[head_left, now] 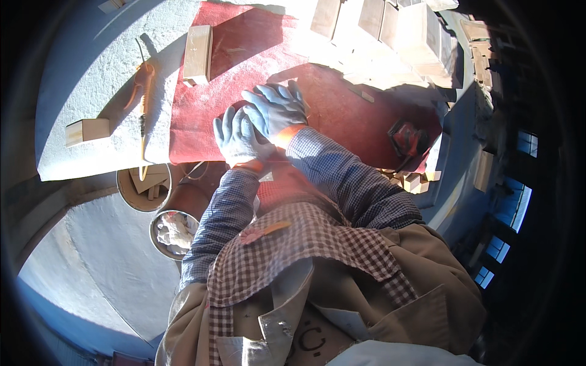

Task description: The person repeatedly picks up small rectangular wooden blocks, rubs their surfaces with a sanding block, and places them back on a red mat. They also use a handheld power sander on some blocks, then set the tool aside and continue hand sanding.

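Both my hands wear pale blue work gloves with orange cuffs, over a red cloth (201, 122) spread on the work table. My left hand (241, 139) lies palm down with its fingers stretched and slightly apart. Just beyond it and to the right, my right hand (278, 110) reaches across with extended fingers, its fingertips close to or touching the left glove. A small pale edge shows by the right hand, but what it belongs to, and anything under the palms, is hidden. Farther left, a pale wooden block (198, 55) stands on the cloth.
Pale wooden boxes or blocks (421, 39) are stacked at the far right. A red and black power sander (409, 139) rests on the cloth. At left are an orange air gun (144, 79) and another wooden block (87, 131). Below the table edge stand bins, one holding wood offcuts (149, 181).
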Tool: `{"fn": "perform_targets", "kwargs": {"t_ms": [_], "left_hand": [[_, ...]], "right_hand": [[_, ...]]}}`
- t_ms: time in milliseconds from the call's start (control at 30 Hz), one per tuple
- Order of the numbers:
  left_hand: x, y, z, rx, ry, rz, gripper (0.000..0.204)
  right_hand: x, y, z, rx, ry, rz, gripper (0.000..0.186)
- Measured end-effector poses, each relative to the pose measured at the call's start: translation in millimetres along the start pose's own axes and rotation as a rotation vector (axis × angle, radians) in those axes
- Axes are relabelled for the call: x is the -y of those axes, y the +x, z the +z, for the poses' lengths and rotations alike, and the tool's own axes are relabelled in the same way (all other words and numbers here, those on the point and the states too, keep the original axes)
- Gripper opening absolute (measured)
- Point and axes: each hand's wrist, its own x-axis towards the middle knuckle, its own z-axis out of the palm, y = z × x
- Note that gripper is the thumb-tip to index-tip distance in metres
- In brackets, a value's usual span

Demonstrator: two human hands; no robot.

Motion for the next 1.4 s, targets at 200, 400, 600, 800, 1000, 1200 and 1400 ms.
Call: {"fn": "perform_targets", "kwargs": {"t_ms": [200, 400, 600, 800, 1000, 1200, 1400], "left_hand": [[2, 5, -1, -0.080, -0.037, 0.080, 0.079], [4, 5, -1, -0.102, 0.035, 0.125, 0.085], [5, 6, 3, -0.150, 0.008, 0.177, 0.089], [-18, -8, 9, 0.011, -0.362, 0.028, 0.089], [-91, -24, 35, 0.108, -0.709, 0.507, 0.060], [-187, -22, 73, 0.394, -0.678, 0.578, 0.046], [-222, 18, 98, 0.616, -0.508, 0.537, 0.038]], "right_hand": [[-75, 23, 4, 0.038, 0.081, 0.348, 0.041], [-104, -76, 3, -0.172, 0.726, 0.850, 0.045], [-67, -140, 27, -0.058, 1.013, 0.784, 0.037], [-55, -134, 22, 0.073, 1.093, 0.708, 0.048], [-84, -170, -7, -0.133, 1.016, 0.685, 0.049], [-162, -214, -11, -0.259, 0.998, 0.901, 0.050], [-214, -215, -9, -0.496, 0.695, 0.913, 0.043]]}}
